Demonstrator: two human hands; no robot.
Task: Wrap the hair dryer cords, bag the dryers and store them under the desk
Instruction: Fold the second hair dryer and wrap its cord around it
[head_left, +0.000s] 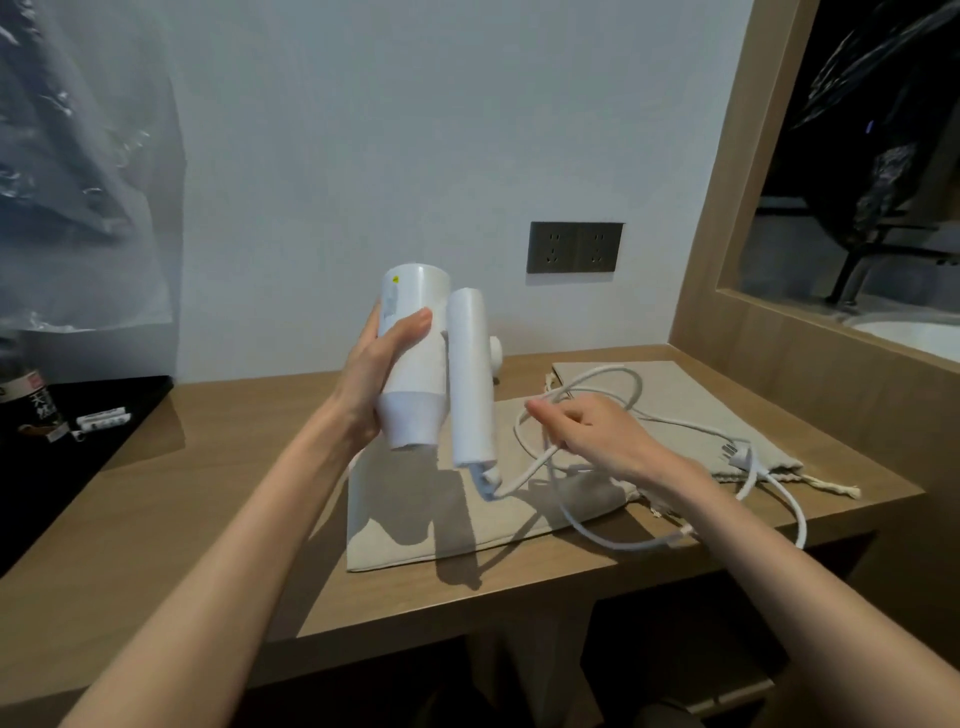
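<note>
My left hand grips the barrel of a white hair dryer, held up above the wooden desk with its folded handle pointing down. Its white cord leaves the handle's bottom end and loops to the right. My right hand pinches a loop of this cord just above the desk. The plug lies on a beige drawstring bag. A second beige bag lies flat beneath the dryer. Part of another white dryer peeks out behind the handle.
A dark double wall socket sits behind the desk. At the left lies a black tray with a bottle and small packets. A wooden frame with glass borders the right side. Open space shows under the desk.
</note>
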